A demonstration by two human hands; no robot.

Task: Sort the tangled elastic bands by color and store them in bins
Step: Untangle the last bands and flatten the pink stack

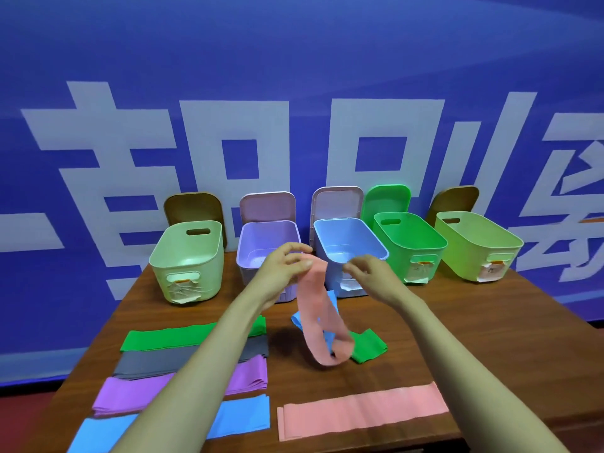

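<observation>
I saw the left hand (277, 273) raised over the table (457, 338), its thumb and fingers (305, 263) pinching the top end of a pink band (313, 308). The band hung twisted from there, its lower loop reaching a small tangle on the table with a blue band (328, 336) and a green band (369, 346). The right hand (372, 276) was just beside the band's top end, fingers curled. I could not tell whether they touched it. Near me lay flat stacks, well apart from the tangle: green (163, 338), grey (153, 359), purple (137, 390) and blue (238, 416) on the left, pink (359, 410) on the right. Five open bins stood along the far edge: pale green (186, 279), lilac (248, 253), blue (327, 237), bright green (421, 253) and yellow-green (470, 256).
</observation>
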